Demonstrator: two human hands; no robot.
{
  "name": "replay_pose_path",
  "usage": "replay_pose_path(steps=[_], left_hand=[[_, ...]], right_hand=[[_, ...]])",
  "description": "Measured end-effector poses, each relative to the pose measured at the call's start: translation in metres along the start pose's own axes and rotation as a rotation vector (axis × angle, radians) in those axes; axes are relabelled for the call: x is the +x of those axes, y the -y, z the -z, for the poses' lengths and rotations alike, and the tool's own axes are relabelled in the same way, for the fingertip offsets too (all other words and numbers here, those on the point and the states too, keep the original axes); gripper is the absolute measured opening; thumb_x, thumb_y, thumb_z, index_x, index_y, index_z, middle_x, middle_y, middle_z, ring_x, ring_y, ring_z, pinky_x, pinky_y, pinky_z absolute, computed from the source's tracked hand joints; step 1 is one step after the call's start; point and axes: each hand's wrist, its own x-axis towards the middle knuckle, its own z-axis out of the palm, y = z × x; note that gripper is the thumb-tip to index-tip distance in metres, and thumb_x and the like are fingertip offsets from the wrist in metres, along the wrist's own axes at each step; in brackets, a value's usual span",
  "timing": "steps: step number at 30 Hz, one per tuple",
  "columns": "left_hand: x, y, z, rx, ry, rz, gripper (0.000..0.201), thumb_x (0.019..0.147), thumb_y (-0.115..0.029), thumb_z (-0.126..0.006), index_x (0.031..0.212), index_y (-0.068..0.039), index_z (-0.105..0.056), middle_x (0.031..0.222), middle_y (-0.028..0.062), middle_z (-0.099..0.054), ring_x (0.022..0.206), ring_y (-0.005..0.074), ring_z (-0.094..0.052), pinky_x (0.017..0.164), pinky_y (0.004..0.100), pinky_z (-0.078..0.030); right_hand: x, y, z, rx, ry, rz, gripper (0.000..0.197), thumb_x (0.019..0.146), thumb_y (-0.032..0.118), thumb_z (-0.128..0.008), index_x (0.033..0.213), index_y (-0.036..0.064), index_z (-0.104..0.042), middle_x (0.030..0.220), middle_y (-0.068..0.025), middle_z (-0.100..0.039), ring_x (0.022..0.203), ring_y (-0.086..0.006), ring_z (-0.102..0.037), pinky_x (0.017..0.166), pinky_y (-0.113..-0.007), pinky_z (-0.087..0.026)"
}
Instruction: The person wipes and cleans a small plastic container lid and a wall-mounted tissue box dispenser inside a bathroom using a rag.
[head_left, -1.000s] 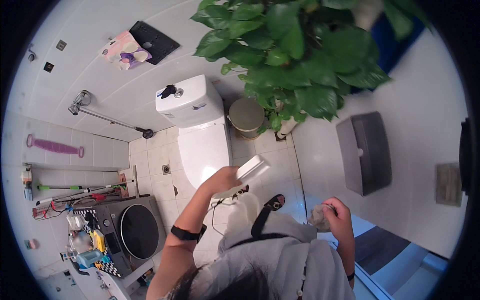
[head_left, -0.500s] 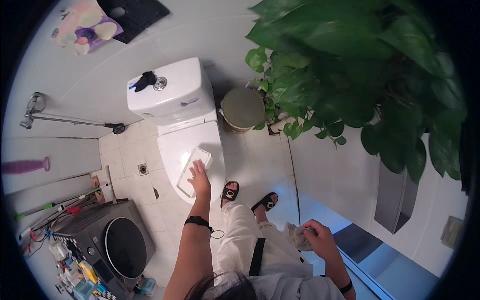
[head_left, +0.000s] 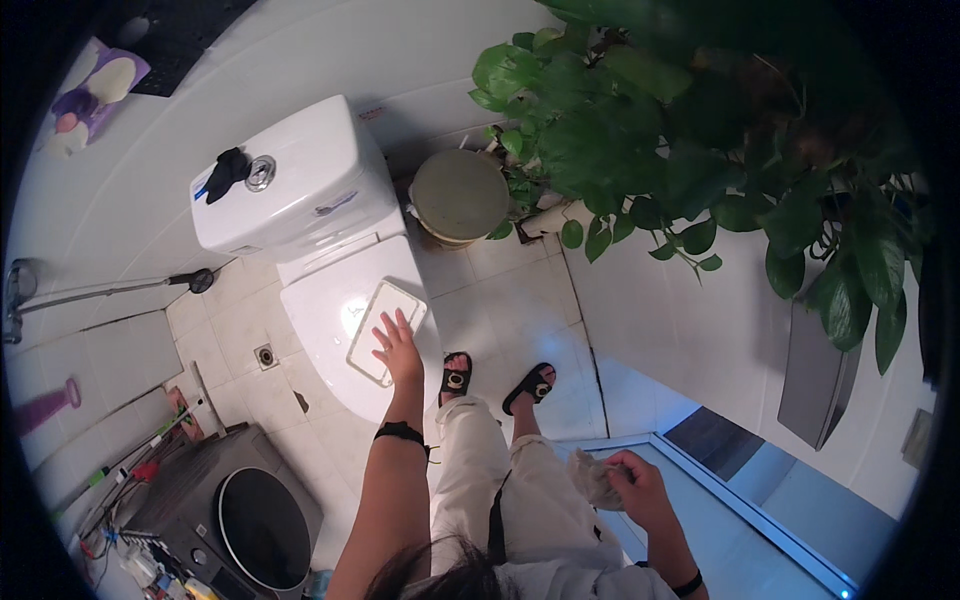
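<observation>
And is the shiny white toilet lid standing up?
No, the shiny white toilet lid is down, with a flat white rectangular object lying on it under the person's left hand.

White panel point(head_left: 380, 305): rectangular, rimmed, lying flat on the toilet lid point(head_left: 318, 310)
Cloth point(head_left: 594, 482): greyish, crumpled, well right of that lid

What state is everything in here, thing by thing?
Left hand: spread on the white panel
White panel: lying on the toilet lid
Toilet lid: down
Right hand: closed around the cloth
Cloth: crumpled
Washing machine door: shut
Round bin: covered
Sandals: worn
Plant: green, leaves hanging down
</observation>
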Motion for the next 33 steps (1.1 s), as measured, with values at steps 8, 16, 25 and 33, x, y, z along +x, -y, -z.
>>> replay_pose_path(steps=[8,16,25,33], left_hand=[[0.003,-0.009,-0.018,0.033,0.017,0.025,0.061,0.1,-0.012,-0.037,0.153,-0.028,-0.01,0.161,0.0106,0.0,0.144,0.0447,-0.007,0.106,0.0683,-0.024],[-0.029,-0.056,0.029,-0.438,0.235,-0.453,0.066,0.082,-0.017,-0.07,0.138,-0.001,-0.041,0.128,0.0239,-0.053,0.116,0.0353,-0.055,0.097,0.0415,-0.045],[-0.237,-0.228,0.227,-0.668,1.188,-1.042,0.059,0.075,-0.015,-0.081,0.127,-0.004,-0.057,0.123,0.0104,-0.062,0.112,0.0207,-0.058,0.099,0.0353,-0.042],[-0.318,-0.274,0.285,-0.79,0.79,-0.831,0.019,0.084,-0.013,-0.073,0.095,-0.004,-0.059,0.08,-0.0039,-0.06,0.072,0.0009,-0.048,0.061,0.0205,-0.04]], right_hand=[[0.002,-0.017,0.0,0.013,-0.054,0.003,0.012,0.089,0.006,-0.058,0.098,0.0004,-0.062,0.076,-0.0022,-0.063,0.071,-0.0066,-0.055,0.065,-0.024,-0.046],[-0.008,-0.013,0.017,0.15,-0.124,0.144,0.023,0.09,0.006,-0.058,0.113,0.0045,-0.058,0.091,-0.0042,-0.062,0.081,-0.0068,-0.055,0.07,-0.023,-0.046],[-0.067,-0.005,0.097,0.493,-0.023,0.522,0.072,0.083,-0.001,-0.066,0.147,0.0056,-0.034,0.113,-0.006,-0.054,0.096,-0.0119,-0.054,0.085,-0.025,-0.046],[-0.126,-0.043,0.191,-0.085,-0.093,0.582,0.074,0.07,0.014,-0.081,0.136,0.0096,-0.048,0.124,-0.0116,-0.048,0.109,-0.0266,-0.055,0.092,-0.036,-0.046]])
